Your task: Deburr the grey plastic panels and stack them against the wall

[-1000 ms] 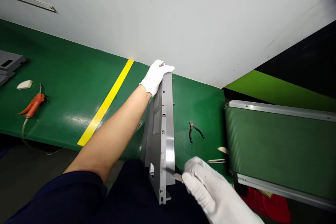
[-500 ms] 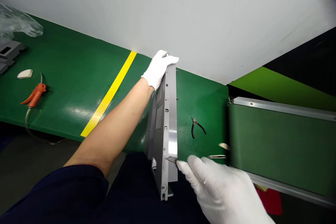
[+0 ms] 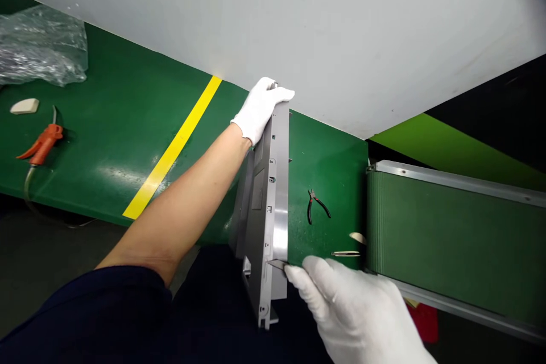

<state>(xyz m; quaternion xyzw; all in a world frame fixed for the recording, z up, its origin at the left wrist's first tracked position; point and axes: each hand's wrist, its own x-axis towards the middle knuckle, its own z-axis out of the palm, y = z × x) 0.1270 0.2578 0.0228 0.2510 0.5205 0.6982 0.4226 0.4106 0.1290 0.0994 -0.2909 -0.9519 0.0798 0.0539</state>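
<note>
A long grey plastic panel [image 3: 280, 182] stands on edge in front of me, its near end over my lap. My left hand [image 3: 261, 107], in a white glove, is closed round the panel's far end, the thumb lying over the top edge. In its white glove, my right hand [image 3: 354, 304] grips a knife whose pointed blade [image 3: 277, 264] lies across the panel's near edge. The knife's handle is hidden inside the fist. Just right of the panel, diagonal cutters [image 3: 315, 205] with black handles lie on the green table, jaws pointing away.
On the green table [image 3: 111, 125], left, are an orange air blow gun [image 3: 41, 143], a white block [image 3: 24, 106] and clear plastic wrap [image 3: 46, 45]. A yellow stripe [image 3: 173, 148] crosses it. At right, a conveyor [image 3: 452, 239] adjoins the table, near tweezers [image 3: 345, 253]. A white wall [image 3: 298, 23] rises behind.
The view has shifted slightly, so things on the left sit farther left and the grey part there is gone from sight. Both hands keep their holds; the blade has barely moved along the edge.
</note>
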